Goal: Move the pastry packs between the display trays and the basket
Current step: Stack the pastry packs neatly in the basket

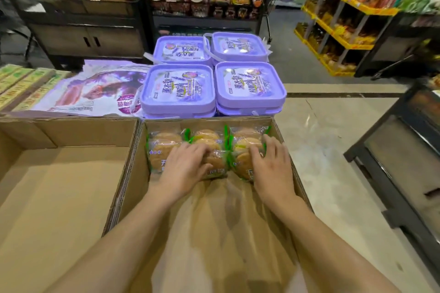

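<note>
Three clear pastry packs with green seams lie side by side at the far end of the right cardboard tray (pixel 289 150). The left pack (pixel 160 147) lies untouched. My left hand (pixel 185 166) rests on top of the middle pack (pixel 209 140), fingers spread and slightly bent over it. Over the right pack (pixel 242 147) lies my right hand (pixel 272 164), fingers curved along its right edge. No basket is in view.
A second cardboard tray (pixel 59 192) sits to the left with no packs in it. Purple lidded tubs (pixel 178 88) are stacked just beyond the trays, beside a purple bag (pixel 95 88). Shelves of goods line the aisle at the right (pixel 345 31); a dark rack (pixel 404 150) stands near right.
</note>
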Motion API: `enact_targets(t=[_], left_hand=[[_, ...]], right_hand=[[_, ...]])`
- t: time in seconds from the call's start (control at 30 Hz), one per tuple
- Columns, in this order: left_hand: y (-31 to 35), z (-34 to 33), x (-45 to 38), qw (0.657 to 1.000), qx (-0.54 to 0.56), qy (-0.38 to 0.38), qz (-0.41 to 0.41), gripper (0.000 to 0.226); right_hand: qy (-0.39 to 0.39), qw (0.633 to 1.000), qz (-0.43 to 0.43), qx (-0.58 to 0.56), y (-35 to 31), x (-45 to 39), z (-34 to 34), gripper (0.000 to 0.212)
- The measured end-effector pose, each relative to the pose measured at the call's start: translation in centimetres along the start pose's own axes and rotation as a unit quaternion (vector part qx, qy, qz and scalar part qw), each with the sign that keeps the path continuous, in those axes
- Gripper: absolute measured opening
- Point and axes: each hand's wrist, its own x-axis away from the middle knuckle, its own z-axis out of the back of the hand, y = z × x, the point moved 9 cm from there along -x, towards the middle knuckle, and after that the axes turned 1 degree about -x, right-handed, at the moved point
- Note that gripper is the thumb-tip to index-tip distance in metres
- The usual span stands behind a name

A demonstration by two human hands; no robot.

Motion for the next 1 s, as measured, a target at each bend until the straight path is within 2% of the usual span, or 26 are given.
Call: enact_targets(t=[0.07, 0.13, 0.23, 0.3, 0.4, 0.5, 0.6, 0.67, 0.73, 0.8, 0.93, 1.0], left_hand=[[0.4, -0.2, -0.1, 0.993, -0.107, 0.026, -0.032, 0.042], [1.1, -0.7, 0.3, 0.983, -0.166, 0.045, -0.061, 0.057], [1.1, -3.1, 1.3, 0.975, -0.209, 0.002, -0.074, 0.091], [0.5, -4.3, 1.7, 0.97, -0.231, -0.02, -0.072, 0.105], [0.2, -4.6, 1.5, 0.963, -0.257, -0.036, -0.079, 0.105], [0.0, -4.5, 1.2, 0.957, -0.273, -0.061, -0.077, 0.107], [0.4, -3.9, 1.4, 0.963, -0.255, -0.072, -0.05, 0.119], [1.1, -3.3, 1.8, 0.975, -0.214, -0.05, -0.04, 0.124], [2.5, -2.2, 2.5, 0.984, -0.169, -0.03, -0.044, 0.124], [4.1, -0.8, 3.3, 0.989, -0.134, 0.002, -0.065, 0.115], [8.8, 2.2, 5.7, 0.983, -0.06, 0.073, -0.156, 0.085], [11.8, 3.1, 6.9, 0.98, -0.023, 0.072, -0.185, 0.077]], right_hand=[[-0.024, 0.999, -0.004, 0.044, 0.2, -0.4, -0.4, 0.07], [-0.055, 0.996, 0.003, 0.072, 0.3, -0.7, -0.8, 0.068], [-0.079, 0.993, 0.012, 0.084, 0.4, -1.0, -0.9, 0.062], [-0.076, 0.993, 0.008, 0.089, 0.6, -1.1, -0.7, 0.057], [-0.083, 0.992, 0.003, 0.09, 0.5, -1.5, -0.7, 0.055], [-0.127, 0.987, -0.025, 0.092, 0.1, -1.8, -1.4, 0.063], [-0.134, 0.983, -0.048, 0.115, -0.3, -1.5, -0.8, 0.066], [-0.141, 0.983, -0.042, 0.114, -1.0, -0.8, 0.0, 0.075], [-0.135, 0.984, -0.039, 0.112, -1.9, 0.3, 1.4, 0.082], [-0.12, 0.987, -0.06, 0.083, -2.2, 2.2, 3.3, 0.077], [-0.1, 0.988, -0.108, 0.044, -0.9, 8.9, 8.2, 0.066], [-0.082, 0.986, -0.145, 0.028, 0.7, 13.4, 10.9, 0.063]])
